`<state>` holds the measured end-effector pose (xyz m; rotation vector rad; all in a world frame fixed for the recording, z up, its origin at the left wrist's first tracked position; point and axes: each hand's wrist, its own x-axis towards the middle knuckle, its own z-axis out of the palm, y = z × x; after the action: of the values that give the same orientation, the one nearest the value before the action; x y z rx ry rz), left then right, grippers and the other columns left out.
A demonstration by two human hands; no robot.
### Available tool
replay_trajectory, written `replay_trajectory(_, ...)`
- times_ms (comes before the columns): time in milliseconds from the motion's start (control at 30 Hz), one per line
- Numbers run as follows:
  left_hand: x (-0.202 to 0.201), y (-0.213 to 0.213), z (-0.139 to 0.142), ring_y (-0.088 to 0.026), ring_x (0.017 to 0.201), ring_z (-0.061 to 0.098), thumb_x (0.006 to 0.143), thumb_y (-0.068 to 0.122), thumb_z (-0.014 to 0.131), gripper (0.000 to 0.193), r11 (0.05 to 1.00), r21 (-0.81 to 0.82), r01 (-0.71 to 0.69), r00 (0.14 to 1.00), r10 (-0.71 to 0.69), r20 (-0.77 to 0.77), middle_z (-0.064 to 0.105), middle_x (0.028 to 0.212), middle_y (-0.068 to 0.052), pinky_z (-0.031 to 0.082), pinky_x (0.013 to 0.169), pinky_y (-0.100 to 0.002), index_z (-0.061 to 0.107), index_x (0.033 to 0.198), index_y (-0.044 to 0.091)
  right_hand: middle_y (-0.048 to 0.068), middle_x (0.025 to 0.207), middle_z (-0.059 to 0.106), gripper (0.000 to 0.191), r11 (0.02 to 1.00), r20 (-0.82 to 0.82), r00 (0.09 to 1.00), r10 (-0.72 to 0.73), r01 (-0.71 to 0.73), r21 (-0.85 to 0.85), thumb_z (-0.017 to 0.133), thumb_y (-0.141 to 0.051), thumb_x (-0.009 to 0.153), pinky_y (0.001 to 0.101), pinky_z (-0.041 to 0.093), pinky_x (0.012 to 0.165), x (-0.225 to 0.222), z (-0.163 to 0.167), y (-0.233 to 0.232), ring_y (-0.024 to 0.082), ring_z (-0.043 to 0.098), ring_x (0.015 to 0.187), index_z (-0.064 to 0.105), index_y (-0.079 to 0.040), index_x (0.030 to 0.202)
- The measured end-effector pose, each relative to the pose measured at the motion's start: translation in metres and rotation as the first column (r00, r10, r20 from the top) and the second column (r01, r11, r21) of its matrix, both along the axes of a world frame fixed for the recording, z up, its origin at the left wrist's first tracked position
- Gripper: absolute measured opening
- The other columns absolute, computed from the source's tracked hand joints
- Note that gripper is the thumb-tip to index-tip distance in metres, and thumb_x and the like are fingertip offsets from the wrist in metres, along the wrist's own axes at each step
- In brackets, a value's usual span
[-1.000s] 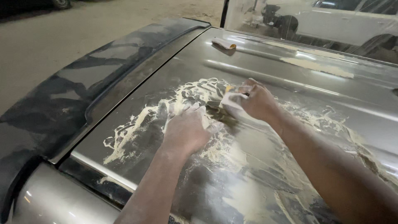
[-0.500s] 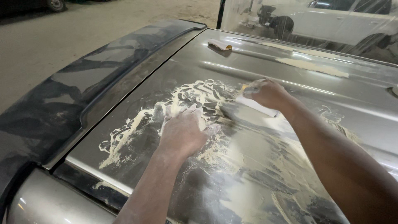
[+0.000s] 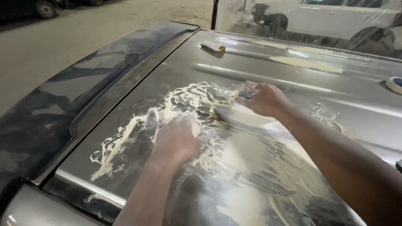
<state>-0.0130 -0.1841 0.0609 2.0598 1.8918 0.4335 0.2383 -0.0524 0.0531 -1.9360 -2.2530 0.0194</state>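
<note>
Starting at the left edge of the car roof (image 3: 293,83), a dark, dusty side rail (image 3: 83,83) is seen running from the near left corner up toward the far edge, with sandy ground beyond it. Moving right, cream-coloured body filler (image 3: 188,98) is smeared in streaks and swirls across the grey metal, thickest around the middle of the panel. The left hand (image 3: 178,138) is laid flat and open on that filler, palm down, fingers spread, nothing gripped. Up near the far edge, a small folded pad of sandpaper (image 3: 212,46) is left lying on the bare metal, well apart from both hands. Just right of the left hand, the right hand (image 3: 264,99) is closed around a flat spreader (image 3: 240,116), whose pale blade is pressed against the roof at the edge of the wet filler. A second, dried filler strip (image 3: 305,63) is seen further back, and a roll of masking tape (image 3: 394,85) is sitting at the far right edge.
</note>
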Motion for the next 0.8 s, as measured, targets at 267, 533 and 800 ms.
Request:
replay_trajectory(267,0.010,-0.004,0.011,-0.022,0.150,0.029,0.090,0.069,0.055,0.085,0.989,-0.151,-0.001,0.997,-0.011,-0.081,0.038,0.160,-0.011,0.003,0.126,-0.047,0.043,0.150,0.009,0.011,0.129,0.072,0.067,1.000,-0.028,1.000,-0.007,0.006,-0.025,0.052,-0.069,0.088,0.0465,0.054,0.106,-0.008,-0.019,0.026,0.033,0.069,0.119,0.066,-0.024,0.137)
replay_trajectory(533,0.006,-0.001,0.012,-0.026,0.144,0.039,0.086,0.065,0.062,0.087,0.983,-0.180,-0.039,0.999,0.036,-0.022,0.045,0.156,-0.010,0.020,0.123,-0.047,0.042,0.152,0.012,0.021,0.128,0.068,0.078,1.000,0.132,0.991,0.010,-0.009,-0.014,0.052,-0.073,0.090,0.0462,0.051,0.106,0.016,-0.022,0.019,0.037,0.063,0.121,0.054,-0.021,0.148)
replay_trajectory(800,0.007,-0.004,0.007,-0.026,0.141,0.043,0.086,0.061,0.065,0.081,0.999,-0.051,0.014,1.000,-0.015,-0.012,0.051,0.147,-0.010,0.011,0.125,-0.050,0.050,0.147,0.010,0.016,0.131,0.069,0.072,0.998,0.083,0.997,-0.006,0.001,0.064,0.055,-0.071,0.092,0.0449,0.053,0.105,-0.012,-0.023,0.030,0.035,0.066,0.119,0.062,-0.015,0.137)
